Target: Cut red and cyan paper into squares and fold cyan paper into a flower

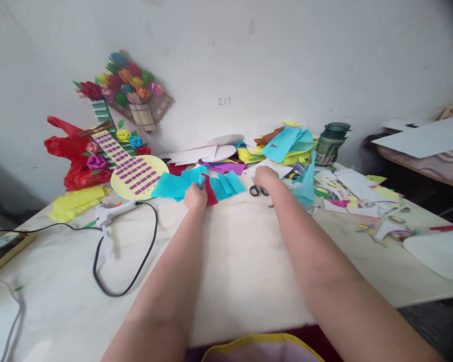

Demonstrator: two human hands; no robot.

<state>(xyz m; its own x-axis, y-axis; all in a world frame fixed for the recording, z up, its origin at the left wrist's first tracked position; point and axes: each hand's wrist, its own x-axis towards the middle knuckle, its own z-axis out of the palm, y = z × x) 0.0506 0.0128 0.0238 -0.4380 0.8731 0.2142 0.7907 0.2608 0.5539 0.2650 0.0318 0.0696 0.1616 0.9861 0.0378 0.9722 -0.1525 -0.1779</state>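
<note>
My left hand [195, 197] is closed on a small folded piece of blue paper [201, 181], held just above the white table [226, 261]. Flat blue paper pieces [181, 183] and a red piece [210, 193] lie right behind it. My right hand [266, 178] reaches forward with its fingers curled down over black-handled scissors [255, 190] that lie on the table. The fingertips are hidden from me, so I cannot see whether they grip the scissors.
A white glue gun [111, 213] with a black cord [124, 281] lies at the left. A yellow paper guitar [134, 173], red bag [70, 156] and paper-flower bouquet [126, 88] stand at the back left. Coloured paper scraps [355, 193] and a green jar [330, 143] are at the right.
</note>
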